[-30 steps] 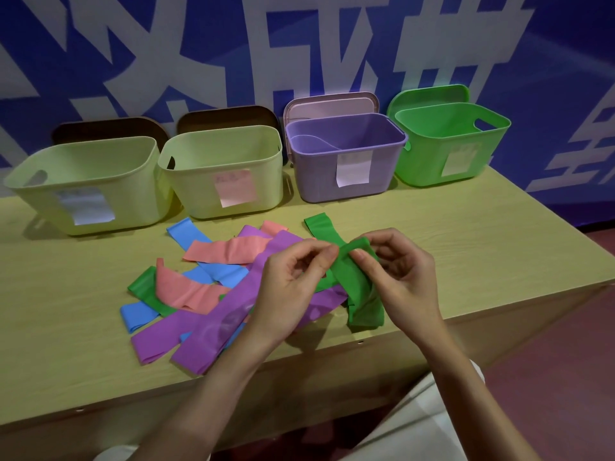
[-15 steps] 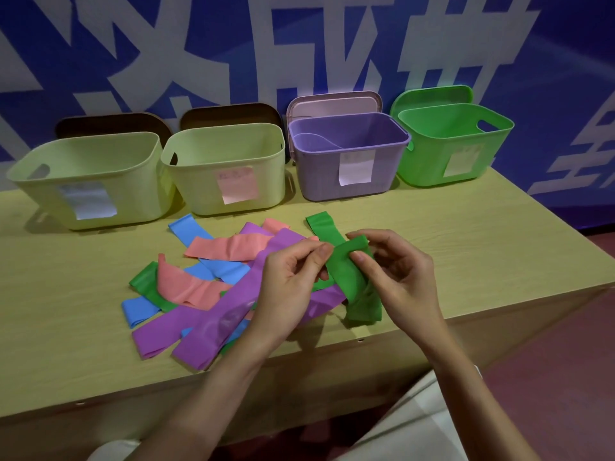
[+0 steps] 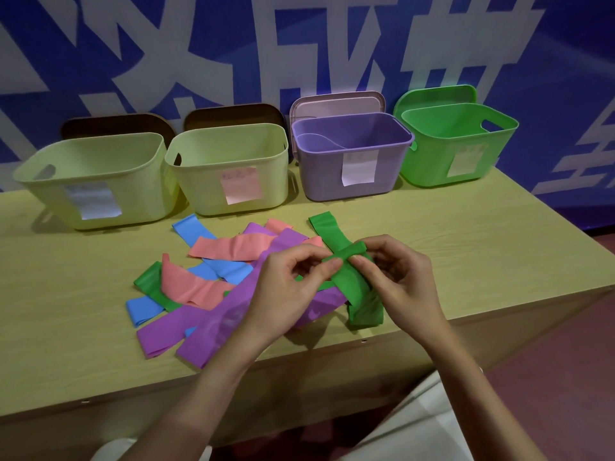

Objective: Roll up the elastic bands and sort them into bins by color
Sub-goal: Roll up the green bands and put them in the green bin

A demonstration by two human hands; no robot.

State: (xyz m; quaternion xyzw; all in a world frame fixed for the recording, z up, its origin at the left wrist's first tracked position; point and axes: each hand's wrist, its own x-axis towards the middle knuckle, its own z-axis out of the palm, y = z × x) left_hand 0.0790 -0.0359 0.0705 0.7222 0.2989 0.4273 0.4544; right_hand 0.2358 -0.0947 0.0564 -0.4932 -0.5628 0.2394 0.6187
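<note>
Both hands, the left hand (image 3: 293, 281) and the right hand (image 3: 396, 281), pinch the green band (image 3: 352, 281) at its folded top end, fingers curled tightly, probably to begin a neat roll for the green bin (image 3: 429, 161).

Bands (image 3: 233, 287) before bins (image 3: 229, 168) on table (image 3: 466, 247)

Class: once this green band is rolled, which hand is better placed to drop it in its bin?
Probably the right hand: the green bin stands far right, on its side; the green band lies nearest it.
</note>
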